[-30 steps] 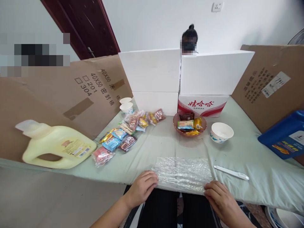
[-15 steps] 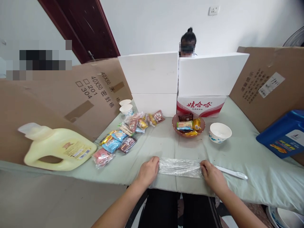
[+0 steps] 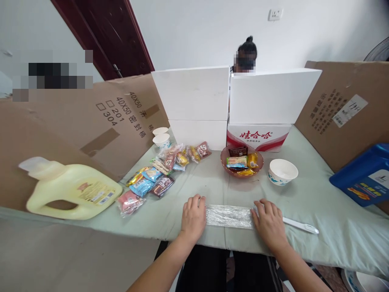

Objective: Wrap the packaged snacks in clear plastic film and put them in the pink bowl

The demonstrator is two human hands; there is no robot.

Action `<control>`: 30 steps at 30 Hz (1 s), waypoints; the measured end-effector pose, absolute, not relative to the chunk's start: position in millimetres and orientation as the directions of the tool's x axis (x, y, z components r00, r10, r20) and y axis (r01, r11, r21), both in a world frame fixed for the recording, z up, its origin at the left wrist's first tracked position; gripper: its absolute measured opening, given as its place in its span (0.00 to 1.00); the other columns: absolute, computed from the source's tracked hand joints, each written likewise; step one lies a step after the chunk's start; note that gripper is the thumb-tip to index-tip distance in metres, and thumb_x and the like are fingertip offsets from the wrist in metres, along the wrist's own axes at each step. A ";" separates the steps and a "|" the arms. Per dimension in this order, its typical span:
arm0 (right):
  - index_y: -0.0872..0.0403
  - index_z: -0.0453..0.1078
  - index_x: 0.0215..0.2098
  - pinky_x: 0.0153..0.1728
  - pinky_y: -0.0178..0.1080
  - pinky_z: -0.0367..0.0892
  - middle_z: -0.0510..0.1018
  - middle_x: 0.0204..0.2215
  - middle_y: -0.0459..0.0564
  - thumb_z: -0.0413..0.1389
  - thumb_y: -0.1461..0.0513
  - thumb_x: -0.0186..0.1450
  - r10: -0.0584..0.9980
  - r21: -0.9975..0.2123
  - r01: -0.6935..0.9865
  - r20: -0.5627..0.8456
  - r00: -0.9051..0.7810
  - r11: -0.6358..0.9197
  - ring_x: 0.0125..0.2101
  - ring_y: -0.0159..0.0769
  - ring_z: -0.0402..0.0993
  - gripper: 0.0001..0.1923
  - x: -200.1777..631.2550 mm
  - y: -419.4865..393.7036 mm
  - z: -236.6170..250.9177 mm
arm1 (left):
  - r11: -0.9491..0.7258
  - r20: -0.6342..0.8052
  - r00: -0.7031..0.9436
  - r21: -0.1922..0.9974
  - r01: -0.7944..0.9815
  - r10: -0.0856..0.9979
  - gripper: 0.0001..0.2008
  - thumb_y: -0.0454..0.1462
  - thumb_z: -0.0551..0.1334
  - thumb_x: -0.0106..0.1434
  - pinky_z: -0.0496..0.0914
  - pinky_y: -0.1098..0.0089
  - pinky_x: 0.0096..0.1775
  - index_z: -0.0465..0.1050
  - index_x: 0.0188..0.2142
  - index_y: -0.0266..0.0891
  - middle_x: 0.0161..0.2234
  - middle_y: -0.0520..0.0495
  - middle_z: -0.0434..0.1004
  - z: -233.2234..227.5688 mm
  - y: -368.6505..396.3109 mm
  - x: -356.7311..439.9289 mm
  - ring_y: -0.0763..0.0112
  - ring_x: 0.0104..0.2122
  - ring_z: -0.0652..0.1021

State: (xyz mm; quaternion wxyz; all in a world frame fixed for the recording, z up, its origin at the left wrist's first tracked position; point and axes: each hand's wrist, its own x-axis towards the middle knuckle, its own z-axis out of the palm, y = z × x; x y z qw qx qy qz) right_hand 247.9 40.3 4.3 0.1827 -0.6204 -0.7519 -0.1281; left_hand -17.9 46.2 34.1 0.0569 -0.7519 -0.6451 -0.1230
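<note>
A folded strip of clear plastic film (image 3: pixel 229 216) lies flat near the front edge of the table, between my hands. My left hand (image 3: pixel 193 219) rests palm down at its left end, fingers stretched out. At the other end my right hand (image 3: pixel 270 222) lies palm down with its fingers spread, covering that end. A white plastic handle (image 3: pixel 300 225) sticks out to the right from behind my right hand; its other end is hidden. Beyond the film stands a pinkish glass bowl (image 3: pixel 225 166) holding several wrapped snacks (image 3: pixel 237 162). A white paper bowl (image 3: pixel 282 172) stands right of it.
Several wrapped snacks (image 3: pixel 142 186) lie in a heap on the left, with paper cups (image 3: pixel 162 140) behind. A yellow detergent bottle (image 3: pixel 100 190) lies far left, a blue jug (image 3: pixel 364 178) far right. White boxes (image 3: pixel 197 93) and cardboard panels (image 3: pixel 349 105) enclose the table; a person sits behind.
My fingers have gone from pinching the film's two ends to lying flat over them. The film now looks narrower and flatter against the table.
</note>
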 end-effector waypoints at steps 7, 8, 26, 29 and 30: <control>0.55 0.48 0.68 0.60 0.56 0.46 0.57 0.65 0.56 0.48 0.40 0.63 0.714 0.013 0.753 0.307 -0.630 0.658 0.64 0.53 0.47 0.44 222.8 29.7 -10.9 | -0.417 0.080 0.410 0.221 0.882 0.909 0.38 0.56 0.53 0.65 0.51 0.42 0.60 0.47 0.67 0.40 0.67 0.38 0.47 -2.4 23.0 19.7 0.43 0.66 0.50; 0.55 0.46 0.68 0.59 0.57 0.47 0.56 0.65 0.57 0.48 0.38 0.62 0.734 0.006 0.769 0.295 -0.612 0.639 0.64 0.54 0.46 0.46 226.1 27.3 -14.1 | -0.376 0.054 0.373 0.214 0.902 0.926 0.39 0.58 0.52 0.64 0.49 0.41 0.60 0.47 0.67 0.41 0.68 0.38 0.45 -7.8 22.8 14.5 0.41 0.66 0.47; 0.43 0.72 0.45 0.46 0.45 0.61 0.79 0.42 0.46 0.52 0.64 0.61 0.717 0.013 0.843 0.519 -0.465 0.538 0.43 0.42 0.73 0.16 305.4 -67.4 -23.0 | -0.355 0.110 0.338 0.280 0.892 0.935 0.19 0.41 0.53 0.67 0.64 0.48 0.54 0.68 0.55 0.41 0.55 0.40 0.69 12.8 7.3 52.2 0.50 0.54 0.68; 0.40 0.73 0.43 0.50 0.46 0.58 0.80 0.42 0.42 0.53 0.64 0.61 0.655 0.062 0.802 0.543 -0.526 0.594 0.45 0.42 0.74 0.15 314.8 -78.0 -20.3 | -0.491 0.081 0.491 0.306 0.816 0.867 0.26 0.45 0.53 0.68 0.51 0.43 0.61 0.58 0.63 0.41 0.64 0.41 0.57 5.7 10.9 65.7 0.49 0.63 0.57; 0.40 0.73 0.43 0.51 0.46 0.58 0.80 0.41 0.41 0.54 0.63 0.61 0.641 0.078 0.782 0.525 -0.560 0.619 0.45 0.41 0.74 0.14 316.3 -82.1 -20.5 | -0.533 0.068 0.541 0.316 0.785 0.838 0.27 0.45 0.52 0.68 0.48 0.43 0.62 0.55 0.64 0.42 0.66 0.42 0.54 4.3 13.5 69.0 0.50 0.65 0.53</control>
